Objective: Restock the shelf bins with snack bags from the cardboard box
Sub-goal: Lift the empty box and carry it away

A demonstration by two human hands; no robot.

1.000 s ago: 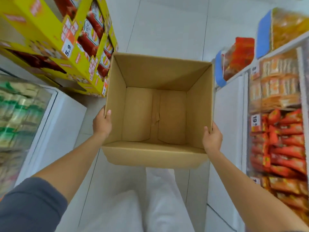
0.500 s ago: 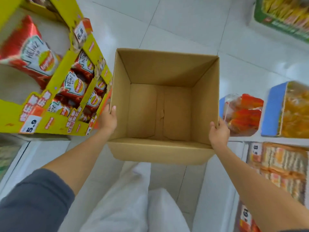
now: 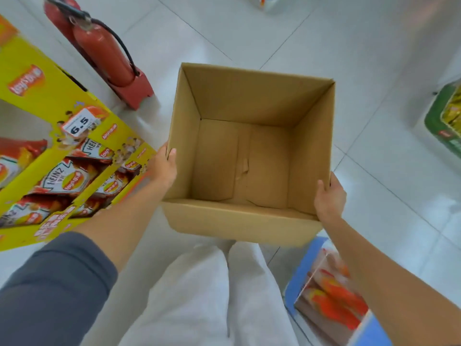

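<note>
An open cardboard box (image 3: 239, 223) hangs in front of me above the white tiled floor, and nothing lies inside it. My left hand (image 3: 164, 168) grips its left wall, thumb hooked over the rim. My right hand (image 3: 329, 198) grips the right wall near the front corner, thumb on the inside. To the left stands a yellow display shelf (image 3: 47, 96) whose bins hold red and white snack bags (image 3: 62, 178). A blue-edged bin (image 3: 304, 265) with orange snack bags (image 3: 334, 303) sits at the lower right, partly hidden by my right forearm.
A red fire extinguisher (image 3: 104, 51) on a red stand is on the floor at the upper left, close to the box's far left corner. A green bin (image 3: 441, 121) of yellow-green bags sits at the right edge. My legs in white trousers are below the box.
The view has swung past the shelves toward open floor. The yellow display slid left and down, the fire extinguisher came into sight, and the blue bin dropped to the lower right. Both hands keep their grip.
</note>
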